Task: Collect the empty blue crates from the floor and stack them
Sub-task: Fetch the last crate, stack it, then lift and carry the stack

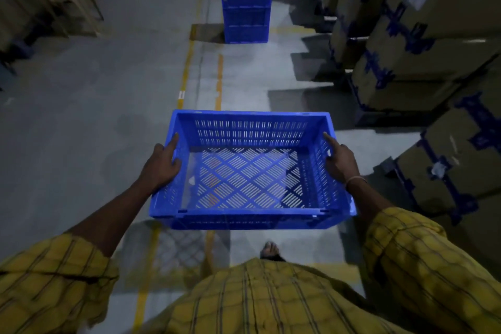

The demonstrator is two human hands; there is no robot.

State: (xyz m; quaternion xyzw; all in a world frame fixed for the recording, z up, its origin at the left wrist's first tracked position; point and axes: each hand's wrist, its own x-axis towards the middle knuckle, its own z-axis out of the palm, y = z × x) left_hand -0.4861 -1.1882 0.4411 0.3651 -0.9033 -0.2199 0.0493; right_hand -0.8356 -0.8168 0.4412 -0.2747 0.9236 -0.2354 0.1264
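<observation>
Left grip and right grip clasp an empty blue crate by its sides; stacked blue crates stand well ahead. No writing legible.

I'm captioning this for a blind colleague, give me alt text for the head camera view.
A person carries an empty blue crate, left hand and right hand gripping its short sides, above a warehouse floor. A stack of blue crates stands ahead; cardboard boxes line the right.

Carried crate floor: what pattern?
Head view: the blue crate has a floor of slotted diamond patches in a crisscross lattice; its walls carry rows of vertical slots.
</observation>
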